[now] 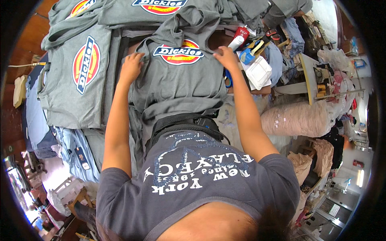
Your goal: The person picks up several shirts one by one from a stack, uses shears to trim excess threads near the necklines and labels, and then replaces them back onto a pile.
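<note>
On wooden table (pixel 28 36), grey shirts (pixel 181 76) piled; cluttered workroom beyond.

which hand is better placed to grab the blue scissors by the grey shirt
Probably the right hand. It rests on the right shoulder of the grey shirt, and the blue scissors lie just below it at the shirt's edge. The left hand is across the shirt on its other side.

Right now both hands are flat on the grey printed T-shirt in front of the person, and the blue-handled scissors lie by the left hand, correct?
Not quite. The head view shows the blue-handled scissors by the right hand, not the left hand. Both hands do rest on the grey printed T-shirt.
</note>
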{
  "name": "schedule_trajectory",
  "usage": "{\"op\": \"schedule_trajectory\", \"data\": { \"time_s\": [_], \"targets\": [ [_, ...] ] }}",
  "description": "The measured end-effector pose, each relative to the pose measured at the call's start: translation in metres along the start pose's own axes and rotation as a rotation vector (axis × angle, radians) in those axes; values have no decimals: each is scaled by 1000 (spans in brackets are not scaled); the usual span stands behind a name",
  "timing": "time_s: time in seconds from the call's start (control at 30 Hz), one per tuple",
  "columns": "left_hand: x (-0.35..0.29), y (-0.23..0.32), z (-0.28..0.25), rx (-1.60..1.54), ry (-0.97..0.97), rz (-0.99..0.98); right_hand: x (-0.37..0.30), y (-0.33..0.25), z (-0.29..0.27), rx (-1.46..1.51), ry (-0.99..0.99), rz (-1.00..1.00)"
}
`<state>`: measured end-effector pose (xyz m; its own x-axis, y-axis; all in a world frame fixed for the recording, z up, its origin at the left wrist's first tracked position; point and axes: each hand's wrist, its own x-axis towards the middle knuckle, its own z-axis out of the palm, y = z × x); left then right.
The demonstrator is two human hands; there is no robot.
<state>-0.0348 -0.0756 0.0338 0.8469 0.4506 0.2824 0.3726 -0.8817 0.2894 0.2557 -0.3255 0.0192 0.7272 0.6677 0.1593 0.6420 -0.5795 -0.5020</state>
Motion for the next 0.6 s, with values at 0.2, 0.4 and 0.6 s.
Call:
{"op": "schedule_trajectory", "data": {
  "time_s": [0.2,0.4,0.6],
  "targets": [
    [14,-5,0,84,-85,-68,10,-5,2,70,-209,-229],
    [-42,-14,-85,-413,-90,-234,-47,-4,-68,348,-209,-126],
    [-111,-3,-72,11,-315,-354,-95,15,-65,247,-514,110]
  ]
}}
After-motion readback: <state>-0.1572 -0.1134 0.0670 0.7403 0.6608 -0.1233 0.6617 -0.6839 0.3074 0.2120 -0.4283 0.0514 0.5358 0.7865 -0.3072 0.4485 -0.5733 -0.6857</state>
